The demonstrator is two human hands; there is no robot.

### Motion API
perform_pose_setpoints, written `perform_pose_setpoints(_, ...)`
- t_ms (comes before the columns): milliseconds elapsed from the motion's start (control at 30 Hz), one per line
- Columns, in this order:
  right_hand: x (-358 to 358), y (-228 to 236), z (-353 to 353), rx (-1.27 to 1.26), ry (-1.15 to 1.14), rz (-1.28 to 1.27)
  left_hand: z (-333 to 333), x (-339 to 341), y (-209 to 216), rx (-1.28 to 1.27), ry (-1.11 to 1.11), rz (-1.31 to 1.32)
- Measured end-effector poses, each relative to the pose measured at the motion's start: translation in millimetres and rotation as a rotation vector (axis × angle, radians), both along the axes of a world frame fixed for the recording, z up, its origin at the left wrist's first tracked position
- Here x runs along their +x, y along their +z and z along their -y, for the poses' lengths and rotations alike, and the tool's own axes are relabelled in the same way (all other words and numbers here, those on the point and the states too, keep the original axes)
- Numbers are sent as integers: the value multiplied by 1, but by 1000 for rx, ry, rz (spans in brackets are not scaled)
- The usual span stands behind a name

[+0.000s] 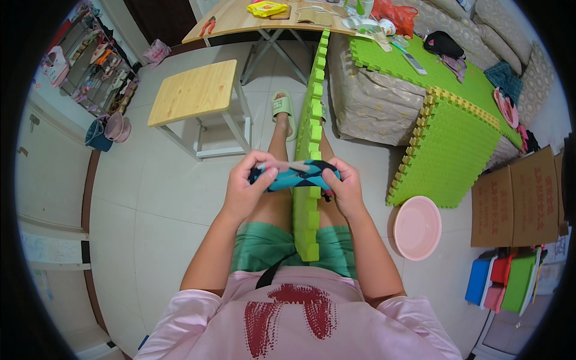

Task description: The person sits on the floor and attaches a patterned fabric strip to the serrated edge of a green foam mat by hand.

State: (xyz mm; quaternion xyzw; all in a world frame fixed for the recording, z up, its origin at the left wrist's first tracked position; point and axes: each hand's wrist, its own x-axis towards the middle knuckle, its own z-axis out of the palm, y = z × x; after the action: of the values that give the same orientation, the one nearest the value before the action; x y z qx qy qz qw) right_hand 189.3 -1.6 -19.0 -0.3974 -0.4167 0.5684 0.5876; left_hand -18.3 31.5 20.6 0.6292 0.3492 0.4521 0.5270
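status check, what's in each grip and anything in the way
Left grip, right grip: closed on opposite ends. Blue patterned item held up between. Green foam mat edge-up between legs; nothing seen blocking either grip.

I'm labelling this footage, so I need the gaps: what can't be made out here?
All in the head view:
- Back of the blue patterned item: turned away from the camera.
- Most fingertips of the left hand and right hand: behind that item.
- Most of the right slipper: behind the upright green mat.
- Far side of the table: cut off by the top edge.
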Motion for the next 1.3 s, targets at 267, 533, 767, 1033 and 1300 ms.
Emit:
perform_pose_setpoints(267,6,-19,1,-58,200,9,9,5,-1,-84,-140,-82)
perform_pose_setpoints(533,5,-23,2,-237,296,26,-3,16,-2,-149,-115,-175)
perform_pose_setpoints(767,10,-31,9,-236,360,-430,5,31,-25,-154,-111,-190)
perform_pose_setpoints(1033,-12,9,4,-87,113,134,9,23,-78,0,23,-170)
perform_pose_setpoints(1300,-28,-58,1,23,22,208,10,19,-56,7,81,-145)
